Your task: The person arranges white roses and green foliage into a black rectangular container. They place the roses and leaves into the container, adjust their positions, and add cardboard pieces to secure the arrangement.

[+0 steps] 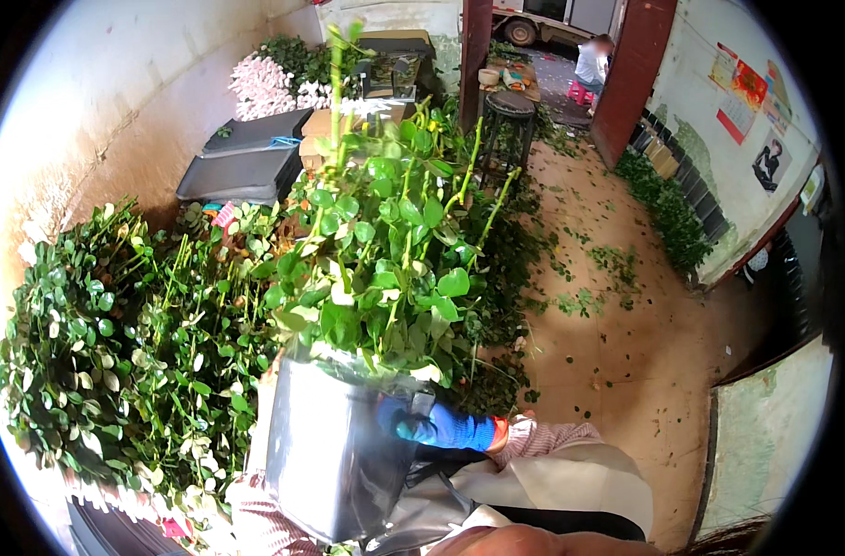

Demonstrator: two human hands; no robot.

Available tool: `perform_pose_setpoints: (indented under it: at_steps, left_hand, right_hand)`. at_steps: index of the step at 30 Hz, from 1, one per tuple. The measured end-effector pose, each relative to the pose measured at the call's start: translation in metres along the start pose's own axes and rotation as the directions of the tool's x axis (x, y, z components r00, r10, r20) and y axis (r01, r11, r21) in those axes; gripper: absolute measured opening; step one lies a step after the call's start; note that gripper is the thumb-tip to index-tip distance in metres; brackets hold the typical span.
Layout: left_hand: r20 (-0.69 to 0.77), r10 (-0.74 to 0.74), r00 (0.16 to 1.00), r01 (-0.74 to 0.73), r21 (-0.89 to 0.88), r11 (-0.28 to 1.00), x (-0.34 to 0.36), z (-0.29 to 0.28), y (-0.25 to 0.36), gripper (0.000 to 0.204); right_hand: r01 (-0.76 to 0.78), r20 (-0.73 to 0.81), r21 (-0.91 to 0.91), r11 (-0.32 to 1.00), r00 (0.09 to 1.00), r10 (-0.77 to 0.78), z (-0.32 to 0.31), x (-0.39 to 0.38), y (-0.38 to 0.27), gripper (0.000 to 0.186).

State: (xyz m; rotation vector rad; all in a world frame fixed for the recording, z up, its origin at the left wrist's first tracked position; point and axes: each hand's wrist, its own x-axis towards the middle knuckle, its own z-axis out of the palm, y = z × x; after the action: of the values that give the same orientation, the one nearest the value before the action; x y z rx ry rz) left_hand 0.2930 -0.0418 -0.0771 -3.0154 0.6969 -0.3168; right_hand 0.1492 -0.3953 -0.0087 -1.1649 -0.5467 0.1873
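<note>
1. Shiny grey container [316,445] sits against our front, leafy stems [399,292] rising from it; we'd best keep it steady.
2. Our gloved right hand [418,422] is at its side, grip unclear; left hand hidden.

A round black stool [510,105] stood by the open doorway, and behind it I saw a bowl [488,77] on a wooden surface [532,92]. Beyond the red-brown door [632,83], a person [589,67] in a white top sat on a pink seat [581,94] near a truck [545,20]. A bright calendar [743,100] hung on the right wall [691,65] beside a picture [769,165]. Loose leaves [613,264] littered the brown floor [617,389].
</note>
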Motion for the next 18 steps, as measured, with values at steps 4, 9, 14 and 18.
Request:
perform_pose_setpoints:
  at_steps: [4, 9, 14, 18]
  left_hand:
    - [0.066, -0.061, 0.996, 0.068, -0.104, 0.992, -0.009, 0.005, 0.017, 0.049]
    - [0.114, -0.163, 0.98, 0.19, -0.294, 0.937, -0.024, -0.005, 0.028, 0.043]
    - [0.177, -0.306, 0.936, 0.341, -0.675, 0.654, -0.028, -0.041, 0.04, 0.039]
    - [0.277, -0.332, 0.902, 0.344, -0.925, 0.163, -0.012, -0.118, 0.04, 0.035]
  right_hand:
    - [0.024, 0.055, -0.009, 1.0, 0.998, -0.023, -0.013, 0.008, -0.002, 0.039]
    - [0.231, 0.196, -0.335, 0.913, 0.965, -0.172, -0.017, 0.025, -0.016, 0.041]
    - [0.065, -0.134, -0.252, 0.966, 0.986, -0.101, -0.012, 0.032, -0.026, 0.047]
    - [-0.104, -0.204, -0.119, 0.987, 0.976, 0.078, -0.032, 0.025, -0.031, 0.036]
